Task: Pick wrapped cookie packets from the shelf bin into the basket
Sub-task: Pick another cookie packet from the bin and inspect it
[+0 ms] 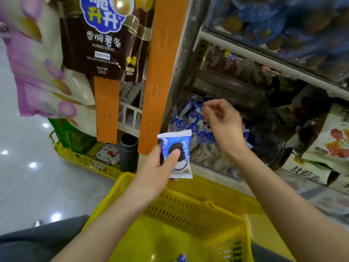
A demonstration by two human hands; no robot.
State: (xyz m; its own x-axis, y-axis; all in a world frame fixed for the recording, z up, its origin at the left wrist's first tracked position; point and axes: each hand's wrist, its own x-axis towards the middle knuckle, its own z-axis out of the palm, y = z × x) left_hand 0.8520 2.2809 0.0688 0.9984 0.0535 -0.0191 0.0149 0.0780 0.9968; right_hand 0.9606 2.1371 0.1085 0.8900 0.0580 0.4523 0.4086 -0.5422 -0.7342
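Left hand (158,168) gripped cookie packet (178,146) at frame centre, thumb across its face, above yellow basket (188,214). Right hand (223,125), fingers loosely curled, nothing held, hovered over shelf bin (205,156), centre right.

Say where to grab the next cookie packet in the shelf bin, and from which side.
Probably pinch a crimped end of a top packet, coming from above and in front, over the clear front of the bin. The packets lie jumbled, with several ends sticking up.

Glossy pale floor (28,186) with lamp glints, orange shelf uprights (162,72), white shelf edge (245,52), hanging snack bags (102,44)
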